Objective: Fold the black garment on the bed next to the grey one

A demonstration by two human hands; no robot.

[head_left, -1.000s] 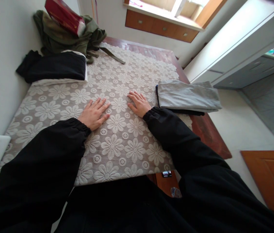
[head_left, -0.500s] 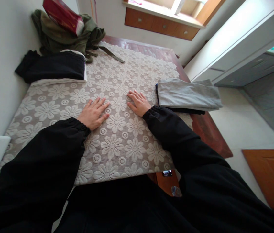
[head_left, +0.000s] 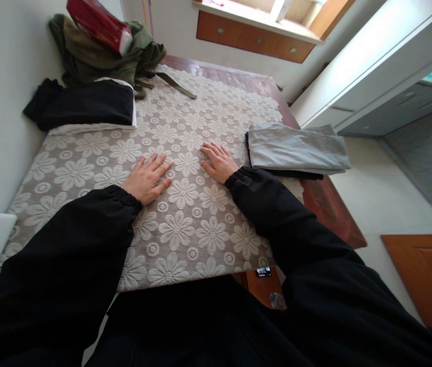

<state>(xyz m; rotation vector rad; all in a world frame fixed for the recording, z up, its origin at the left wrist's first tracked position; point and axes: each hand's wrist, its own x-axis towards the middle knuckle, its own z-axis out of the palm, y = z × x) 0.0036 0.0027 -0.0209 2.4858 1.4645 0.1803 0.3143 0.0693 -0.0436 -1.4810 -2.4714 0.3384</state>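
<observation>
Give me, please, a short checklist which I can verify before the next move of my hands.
1. Left hand palm down on the lace cloth, fingers spread: ok.
2. Right hand palm down on the same cloth: ok.
3. Hands apart, not touching each other: ok.
4. Folded grey garment wholly within the table edge: not ok, its far right end reaches past it.
5. Backpack strap off the lace cloth: not ok.
6. Number of layers under the grey garment: cannot tell.
</observation>
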